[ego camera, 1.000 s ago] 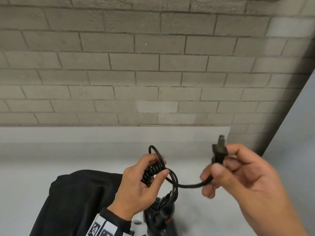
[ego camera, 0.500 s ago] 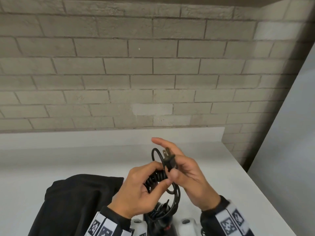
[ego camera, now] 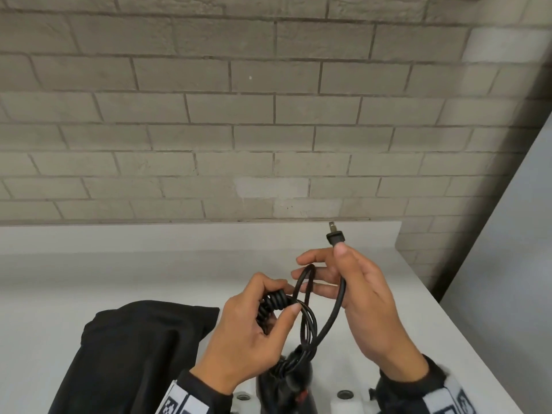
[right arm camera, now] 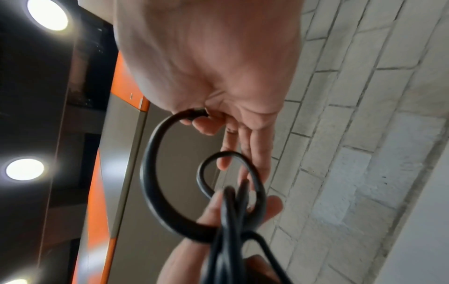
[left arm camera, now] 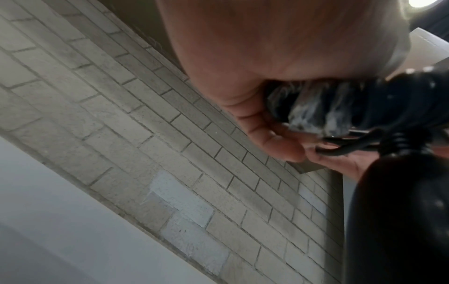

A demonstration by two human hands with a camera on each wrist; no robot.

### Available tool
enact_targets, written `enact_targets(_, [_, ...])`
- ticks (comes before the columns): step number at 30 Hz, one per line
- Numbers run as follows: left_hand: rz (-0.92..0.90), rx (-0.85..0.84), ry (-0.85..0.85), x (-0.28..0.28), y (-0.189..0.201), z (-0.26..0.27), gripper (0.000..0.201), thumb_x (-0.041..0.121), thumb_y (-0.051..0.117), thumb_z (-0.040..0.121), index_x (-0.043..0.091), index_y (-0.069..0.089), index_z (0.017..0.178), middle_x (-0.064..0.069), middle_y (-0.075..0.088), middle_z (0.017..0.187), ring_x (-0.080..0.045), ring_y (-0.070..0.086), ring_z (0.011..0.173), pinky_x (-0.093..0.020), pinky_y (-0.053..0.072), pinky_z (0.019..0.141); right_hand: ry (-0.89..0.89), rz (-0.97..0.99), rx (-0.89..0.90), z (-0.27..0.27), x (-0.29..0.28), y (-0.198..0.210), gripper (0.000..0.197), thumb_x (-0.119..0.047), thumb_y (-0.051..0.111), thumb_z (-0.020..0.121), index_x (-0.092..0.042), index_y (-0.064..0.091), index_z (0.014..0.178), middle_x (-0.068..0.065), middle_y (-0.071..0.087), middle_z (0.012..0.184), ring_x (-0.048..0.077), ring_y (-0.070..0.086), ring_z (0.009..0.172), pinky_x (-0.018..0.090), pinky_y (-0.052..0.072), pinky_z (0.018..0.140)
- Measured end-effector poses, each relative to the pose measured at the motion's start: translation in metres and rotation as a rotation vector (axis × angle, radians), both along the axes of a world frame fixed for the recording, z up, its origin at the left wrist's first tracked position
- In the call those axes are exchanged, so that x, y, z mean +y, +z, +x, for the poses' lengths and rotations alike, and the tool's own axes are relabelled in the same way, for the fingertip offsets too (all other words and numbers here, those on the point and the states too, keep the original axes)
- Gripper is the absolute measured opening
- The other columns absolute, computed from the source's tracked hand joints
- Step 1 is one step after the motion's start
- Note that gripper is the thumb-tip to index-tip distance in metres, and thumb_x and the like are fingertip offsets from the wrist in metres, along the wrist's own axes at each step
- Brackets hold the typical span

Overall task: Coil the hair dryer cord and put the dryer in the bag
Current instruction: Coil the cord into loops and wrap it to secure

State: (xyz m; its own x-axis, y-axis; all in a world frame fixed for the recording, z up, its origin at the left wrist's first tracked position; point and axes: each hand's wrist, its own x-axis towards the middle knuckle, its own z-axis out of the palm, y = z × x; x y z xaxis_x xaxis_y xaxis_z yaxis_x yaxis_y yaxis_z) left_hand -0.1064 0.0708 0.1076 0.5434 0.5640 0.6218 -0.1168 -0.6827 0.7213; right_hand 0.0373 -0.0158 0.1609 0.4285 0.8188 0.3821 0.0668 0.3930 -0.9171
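My left hand grips the coiled black cord over the white table, thumb across its loops. Below it the black hair dryer stands at the frame's lower edge, partly cut off. My right hand pinches the cord just under the plug, which sticks up above the thumb; its other fingers lie straight. A free loop of cord runs from that hand down to the dryer. In the right wrist view the cord loop curves under the palm. The black bag lies flat left of the dryer.
A grey brick wall rises behind the table's low white backsplash. The table's right edge runs diagonally toward me, with a grey floor or panel beyond it. In the right wrist view, ceiling lights and an orange-edged panel show.
My right hand carried the plug in to the coil at the left hand, then drew it out up and right again, leaving a fresh loop hanging. The left hand kept its grip.
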Motion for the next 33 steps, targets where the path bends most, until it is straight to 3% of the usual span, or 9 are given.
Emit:
enact_targets(5, [-0.164, -0.025, -0.088, -0.001, 0.000, 0.005, 0.018, 0.039, 0.070, 0.079, 0.039, 0.055, 0.088, 0.007, 0.071, 0.082, -0.008, 0.052, 0.046, -0.020, 0.046, 0.050, 0.099, -0.088, 0.065, 0.003, -0.007, 0.008, 0.046, -0.044, 0.041, 0.099, -0.030, 0.071, 0.067, 0.019, 0.069, 0.110, 0.038, 0.066, 0.106, 0.045, 0.055, 0.092])
enact_targets(8, [-0.207, -0.031, -0.079, 0.000, -0.003, 0.008, 0.018, 0.038, 0.071, 0.078, 0.033, 0.057, 0.087, -0.001, 0.074, 0.091, -0.010, 0.053, 0.047, -0.025, 0.048, 0.049, 0.041, -0.119, -0.136, 0.008, -0.017, 0.014, 0.038, -0.053, 0.044, 0.094, -0.031, 0.074, 0.093, 0.023, 0.062, 0.115, 0.021, 0.061, 0.114, 0.028, 0.045, 0.104])
enact_targets(10, [-0.229, -0.027, -0.057, 0.002, -0.005, 0.010, 0.018, 0.038, 0.072, 0.078, 0.030, 0.058, 0.087, -0.002, 0.074, 0.091, -0.013, 0.052, 0.047, -0.027, 0.048, 0.048, -0.011, -0.098, -0.248, 0.010, -0.025, 0.024, 0.036, -0.055, 0.046, 0.091, -0.031, 0.072, 0.101, 0.012, 0.066, 0.110, 0.012, 0.061, 0.109, 0.014, 0.044, 0.094])
enact_targets(17, [-0.257, -0.041, 0.016, 0.007, -0.003, 0.011, 0.019, 0.025, 0.072, 0.081, 0.018, 0.059, 0.093, 0.000, 0.076, 0.087, -0.005, 0.058, 0.051, -0.022, 0.047, 0.051, -0.108, 0.173, -0.303, 0.019, -0.053, 0.063, 0.036, -0.050, 0.052, 0.090, -0.017, 0.062, 0.079, 0.009, 0.064, 0.077, 0.019, 0.056, 0.059, 0.022, 0.046, 0.057])
enact_targets(23, [-0.133, 0.008, 0.005, 0.011, 0.003, 0.005, 0.056, 0.027, 0.070, 0.088, 0.030, 0.046, 0.139, 0.009, 0.075, 0.090, -0.003, 0.063, 0.055, -0.017, 0.050, 0.060, -0.049, 0.273, -0.138, 0.034, -0.068, 0.071, 0.037, -0.054, 0.064, 0.082, -0.017, 0.062, 0.077, 0.004, 0.063, 0.072, 0.023, 0.058, 0.050, 0.026, 0.049, 0.053])
enact_targets(26, [-0.040, 0.026, -0.032, 0.014, 0.004, 0.001, 0.043, 0.028, 0.066, 0.090, 0.032, 0.059, 0.132, 0.013, 0.074, 0.100, -0.008, 0.072, 0.086, -0.015, 0.052, 0.076, -0.024, 0.269, 0.007, 0.055, -0.070, 0.072, 0.036, -0.054, 0.063, 0.082, -0.018, 0.062, 0.084, 0.002, 0.064, 0.077, 0.020, 0.061, 0.053, 0.024, 0.052, 0.056])
enact_targets(28, [-0.001, 0.023, -0.059, 0.015, 0.004, -0.001, 0.036, 0.029, 0.066, 0.089, 0.028, 0.066, 0.125, 0.012, 0.074, 0.101, -0.013, 0.072, 0.088, -0.023, 0.056, 0.077, 0.223, 0.353, 0.262, 0.066, -0.072, 0.079, 0.038, -0.039, 0.050, 0.097, -0.001, 0.057, 0.100, 0.021, 0.062, 0.093, 0.033, 0.065, 0.070, 0.039, 0.055, 0.068])
enact_targets(30, [0.064, 0.035, -0.069, 0.015, 0.003, -0.002, 0.031, 0.032, 0.066, 0.090, 0.026, 0.069, 0.121, 0.010, 0.073, 0.096, -0.018, 0.071, 0.078, -0.034, 0.057, 0.068, 0.097, 0.379, 0.348, 0.075, -0.080, 0.086, 0.043, -0.018, 0.020, 0.108, 0.017, 0.043, 0.114, 0.042, 0.049, 0.111, 0.054, 0.058, 0.091, 0.060, 0.047, 0.082])
enact_targets(33, [0.154, 0.038, -0.111, 0.015, 0.008, -0.003, 0.023, 0.032, 0.065, 0.091, 0.021, 0.071, 0.111, 0.012, 0.068, 0.082, -0.016, 0.064, 0.063, -0.033, 0.052, 0.057, 0.072, 0.389, 0.512, 0.090, -0.085, 0.084, 0.069, -0.028, -0.009, 0.105, 0.018, 0.041, 0.120, 0.043, 0.046, 0.120, 0.054, 0.055, 0.101, 0.061, 0.044, 0.089])
